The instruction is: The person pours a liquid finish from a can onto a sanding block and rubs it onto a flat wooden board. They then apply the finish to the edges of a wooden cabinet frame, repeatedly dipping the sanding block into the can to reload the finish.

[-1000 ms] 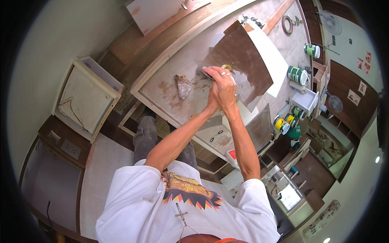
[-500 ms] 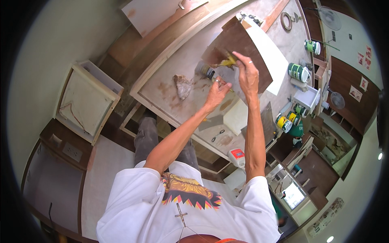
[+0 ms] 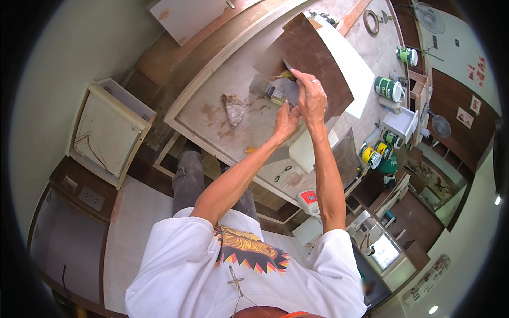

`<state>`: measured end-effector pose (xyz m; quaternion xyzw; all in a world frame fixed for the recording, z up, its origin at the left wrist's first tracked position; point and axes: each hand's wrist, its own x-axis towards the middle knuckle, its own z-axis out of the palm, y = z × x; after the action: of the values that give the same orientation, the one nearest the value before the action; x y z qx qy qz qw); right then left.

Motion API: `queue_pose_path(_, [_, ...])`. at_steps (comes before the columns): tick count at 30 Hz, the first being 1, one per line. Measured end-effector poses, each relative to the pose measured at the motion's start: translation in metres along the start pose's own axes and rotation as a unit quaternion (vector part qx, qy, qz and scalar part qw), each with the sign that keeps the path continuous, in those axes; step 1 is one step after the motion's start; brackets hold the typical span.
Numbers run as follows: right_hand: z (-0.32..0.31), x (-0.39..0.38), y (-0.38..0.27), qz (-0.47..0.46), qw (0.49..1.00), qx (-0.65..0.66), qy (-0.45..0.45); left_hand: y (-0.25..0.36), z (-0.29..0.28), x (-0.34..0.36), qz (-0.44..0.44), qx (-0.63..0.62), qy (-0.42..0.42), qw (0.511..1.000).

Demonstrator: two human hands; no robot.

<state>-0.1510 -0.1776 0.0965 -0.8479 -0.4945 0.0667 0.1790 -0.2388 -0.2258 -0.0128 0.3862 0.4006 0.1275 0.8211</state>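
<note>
My left hand (image 3: 286, 123) is closed around a short thing with a dark band (image 3: 276, 96) and a blurred grey far end; its kind is unclear. Just right of it, my right hand (image 3: 311, 98) grips a small yellow piece (image 3: 287, 74) with a thin dark edge, over a dark brown sheet (image 3: 324, 61). The brown sheet lies across a white sheet (image 3: 356, 74) on the stained worktable (image 3: 204, 98). Left of my hands rests a crumpled, stained rag (image 3: 234, 109).
Scissors (image 3: 283, 173) and a white bottle with a red label (image 3: 308, 202) lie near the table's front edge. Paint cans (image 3: 388, 89) and a white drawer (image 3: 401, 122) stand along the right. A roll of tape (image 3: 371, 23) lies farther back. A pale cabinet (image 3: 108, 130) is at left.
My right hand has moved slightly left and lower, closer to my left hand, and the yellow piece has shifted left with it. My left hand keeps its grip. The whole view has shifted slightly.
</note>
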Motion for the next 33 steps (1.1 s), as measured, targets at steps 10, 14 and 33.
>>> queue_pose_path(10, [0.002,-0.027,-0.049,-0.045,0.996,0.032,-0.068,0.002,-0.005,-0.002,0.214,0.092,0.032,0.972])
queue_pose_path(14, [-0.028,-0.011,-0.058,-0.027,0.99,0.134,-0.03,0.012,-0.012,-0.008,0.167,0.113,0.035,0.979])
queue_pose_path(33, [-0.021,-0.012,0.06,0.085,0.995,0.011,0.053,0.007,0.009,-0.025,-0.011,-0.136,0.022,0.99])
